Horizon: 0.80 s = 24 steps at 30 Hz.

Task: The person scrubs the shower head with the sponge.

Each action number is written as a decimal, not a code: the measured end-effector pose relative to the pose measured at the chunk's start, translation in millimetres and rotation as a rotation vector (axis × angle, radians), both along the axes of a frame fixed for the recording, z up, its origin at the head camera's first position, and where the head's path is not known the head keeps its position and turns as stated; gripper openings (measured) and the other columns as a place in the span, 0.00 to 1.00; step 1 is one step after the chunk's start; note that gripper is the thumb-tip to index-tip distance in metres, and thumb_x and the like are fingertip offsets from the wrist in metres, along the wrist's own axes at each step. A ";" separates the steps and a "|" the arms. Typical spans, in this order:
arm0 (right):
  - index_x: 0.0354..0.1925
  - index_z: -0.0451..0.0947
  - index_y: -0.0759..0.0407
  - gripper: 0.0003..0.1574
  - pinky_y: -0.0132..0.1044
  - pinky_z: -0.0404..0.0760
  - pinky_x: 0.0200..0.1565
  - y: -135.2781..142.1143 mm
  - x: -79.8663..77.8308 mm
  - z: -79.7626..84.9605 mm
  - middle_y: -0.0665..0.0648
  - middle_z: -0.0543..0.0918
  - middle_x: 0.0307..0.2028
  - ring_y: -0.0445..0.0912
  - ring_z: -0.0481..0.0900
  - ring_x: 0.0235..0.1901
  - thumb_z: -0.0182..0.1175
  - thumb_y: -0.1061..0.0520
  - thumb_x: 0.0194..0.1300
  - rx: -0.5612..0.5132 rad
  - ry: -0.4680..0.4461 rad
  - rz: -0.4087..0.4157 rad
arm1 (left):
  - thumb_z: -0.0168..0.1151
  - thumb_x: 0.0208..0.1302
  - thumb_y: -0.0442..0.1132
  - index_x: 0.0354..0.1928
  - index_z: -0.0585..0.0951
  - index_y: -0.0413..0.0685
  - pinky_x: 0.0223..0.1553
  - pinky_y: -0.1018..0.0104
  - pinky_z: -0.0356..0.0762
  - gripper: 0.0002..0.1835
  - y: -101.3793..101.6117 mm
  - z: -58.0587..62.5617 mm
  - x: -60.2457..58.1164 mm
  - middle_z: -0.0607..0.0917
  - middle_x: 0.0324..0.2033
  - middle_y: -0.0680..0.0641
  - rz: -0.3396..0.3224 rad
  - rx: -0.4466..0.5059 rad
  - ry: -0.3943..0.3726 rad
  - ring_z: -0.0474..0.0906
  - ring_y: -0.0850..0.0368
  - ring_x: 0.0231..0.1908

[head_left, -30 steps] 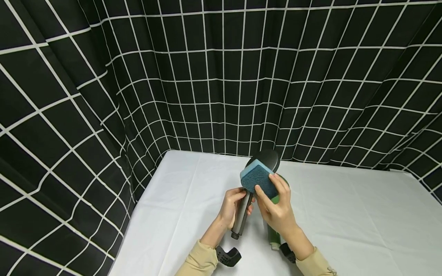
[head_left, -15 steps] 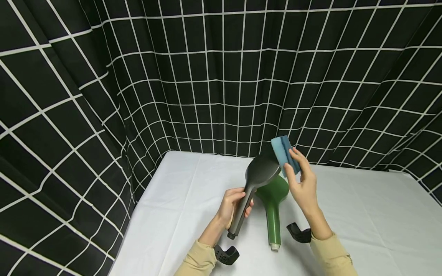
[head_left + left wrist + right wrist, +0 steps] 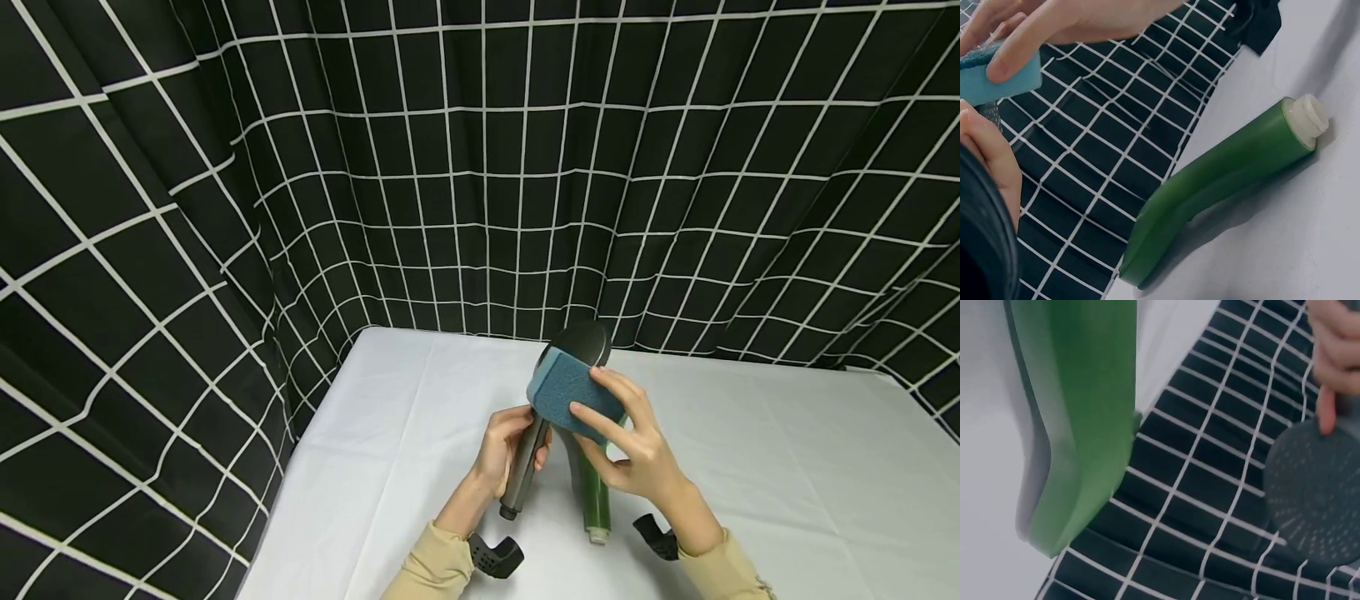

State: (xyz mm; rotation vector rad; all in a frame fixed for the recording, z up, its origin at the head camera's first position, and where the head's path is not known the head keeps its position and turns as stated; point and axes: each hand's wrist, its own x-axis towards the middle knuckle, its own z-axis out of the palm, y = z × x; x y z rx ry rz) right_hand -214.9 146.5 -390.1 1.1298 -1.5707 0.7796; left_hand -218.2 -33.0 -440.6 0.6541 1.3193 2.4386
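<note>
Laid out on a white-covered surface (image 3: pixel 360 467), in front of a black curtain (image 3: pixel 480 208) crossed with white lines. Holding a dark shower head (image 3: pixel 522 475) by its handle in the left grip (image 3: pixel 491 454), with fingers wrapped round and thumb closed over, probably to steady it while leaving the round end uncovered. Slanted away from the body, seemingly lifted clear of the surface; turned so that the holed face (image 3: pixel 1319 494) shows only in the right wrist view, perhaps to present the smooth back upward.

Pinching a blue sponge (image 3: pixel 566 393) in the right grip (image 3: pixel 637 458), with fingertips (image 3: pixel 577 410) set apart on its broad face, likely to press evenly and stop it twisting. Poised in front of the dark shower head's round end, covering part of it; cannot tell whether touching.

Note a green shower head (image 3: pixel 597 504) lying on the surface, just right of the dark one's handle, with its round end hidden in the head view behind sponge and fingers. Pointed with its white threaded end (image 3: pixel 597 536) toward the body, perhaps for easy reach. Note, too, tan sleeves (image 3: pixel 431 562) ending short of the wrists, presumably to stay out of the way.
</note>
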 end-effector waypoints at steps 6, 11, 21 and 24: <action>0.44 0.74 0.77 0.21 0.39 0.69 0.56 5.3 -15.7 5.1 0.81 0.67 0.53 0.66 0.66 0.55 0.59 0.58 0.62 -0.285 -0.204 0.026 | 0.38 0.66 0.32 0.49 0.69 0.22 0.17 0.73 0.72 0.18 -0.8 0.3 0.2 0.77 0.22 0.50 0.017 -0.040 0.032 0.73 0.64 0.15; 0.58 0.66 0.72 0.22 0.31 0.69 0.51 18.6 -27.8 4.9 0.64 0.71 0.56 0.48 0.70 0.54 0.50 0.66 0.67 -0.488 -0.657 0.018 | 0.39 0.65 0.32 0.41 0.69 0.21 0.17 0.72 0.71 0.16 -4.3 0.7 -0.1 0.76 0.21 0.49 0.016 -0.078 0.086 0.72 0.63 0.14; 0.53 0.68 0.79 0.23 0.34 0.70 0.53 19.5 -16.4 -4.4 0.72 0.69 0.56 0.55 0.69 0.56 0.56 0.72 0.58 -0.455 -0.516 0.146 | 0.41 0.65 0.30 0.40 0.65 0.11 0.17 0.72 0.73 0.18 -11.4 1.7 -4.8 0.78 0.23 0.47 0.095 -0.059 0.177 0.74 0.63 0.15; 0.47 0.71 0.83 0.23 0.38 0.68 0.57 17.0 -14.3 -10.4 0.80 0.66 0.55 0.62 0.65 0.58 0.61 0.70 0.54 -0.397 -0.368 0.228 | 0.42 0.65 0.30 0.42 0.66 0.12 0.17 0.72 0.73 0.18 -14.2 1.8 -6.8 0.76 0.24 0.42 0.132 -0.053 0.201 0.74 0.63 0.15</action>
